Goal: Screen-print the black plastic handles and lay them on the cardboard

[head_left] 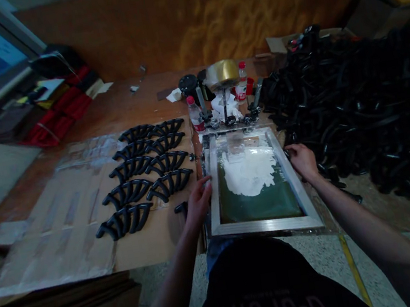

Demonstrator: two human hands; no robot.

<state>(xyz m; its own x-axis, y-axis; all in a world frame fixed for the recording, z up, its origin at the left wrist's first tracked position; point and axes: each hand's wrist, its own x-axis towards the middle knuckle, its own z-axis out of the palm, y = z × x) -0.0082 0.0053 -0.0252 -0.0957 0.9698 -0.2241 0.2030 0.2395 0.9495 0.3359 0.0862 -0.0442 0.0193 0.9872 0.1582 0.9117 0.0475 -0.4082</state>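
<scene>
A metal-framed screen [268, 225] lies in front of me, its green mesh partly covered with white ink [249, 172]. At the frame's left side is my left hand [199, 200], with its fingers at the edge; what they hold, if anything, is hidden. My right hand [302, 160] is beside the frame's right side, its fingers pinched around a small dark part [287, 153]. Rows of curved black pieces [128, 190] lie on cardboard to the left. One more black piece [180, 208] lies near my left wrist.
A large heap of black pieces [358, 107] covers the right side. Behind the screen stand clamps [226, 113], a gold-coloured roll [222, 73] and two red-capped bottles [195, 115] [241, 84]. Red bundles [60, 114] lie at the back left.
</scene>
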